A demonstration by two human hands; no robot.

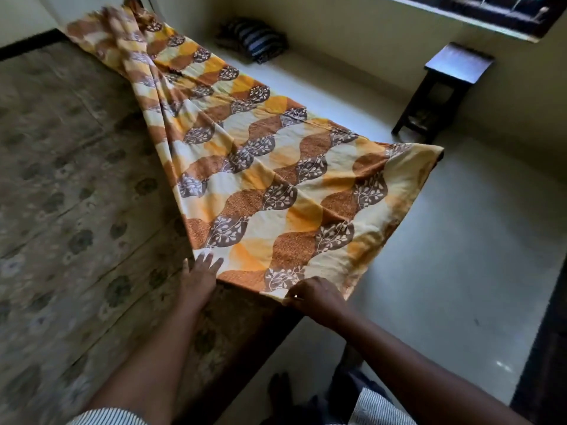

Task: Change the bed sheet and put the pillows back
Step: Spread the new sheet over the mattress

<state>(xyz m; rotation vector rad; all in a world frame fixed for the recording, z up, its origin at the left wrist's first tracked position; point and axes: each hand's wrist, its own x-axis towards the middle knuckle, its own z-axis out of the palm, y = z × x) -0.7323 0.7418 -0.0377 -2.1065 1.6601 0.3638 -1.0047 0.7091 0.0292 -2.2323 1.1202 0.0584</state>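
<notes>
Head view looks down along a bed whose mattress (70, 185), covered in faded grey-brown floral cloth, fills the left side of the picture. An orange, yellow and cream bed sheet (276, 185), printed with brown waves and leafy ovals, lies along the right edge of the bed. It is bunched into narrow folds at the far end and fans out wide toward the near right corner. Its right side reaches past the bed's right edge and hangs over the pale tiled floor (460, 256), while most of the mattress to its left lies bare. The left hand (199, 274) rests flat on the near left corner of the bed sheet, fingers straight and spread, pressing the cloth onto the mattress and curled round nothing. The right hand (316, 297) is at the bed's near edge, just beside the near right corner, with fingers and thumb pinched together on the hem of the bed sheet. Both forearms come out of white sleeves (110, 417) with thin stripes. Dark blue-striped pillows (251, 41), blurred, sit on the floor against the far wall, well apart from the bed. A dark wooden stool (445, 87) stands on the floor to the right of them, below a dark-framed window (497, 13). A bare foot (279, 391) shows on the floor beside the bed's near edge.
</notes>
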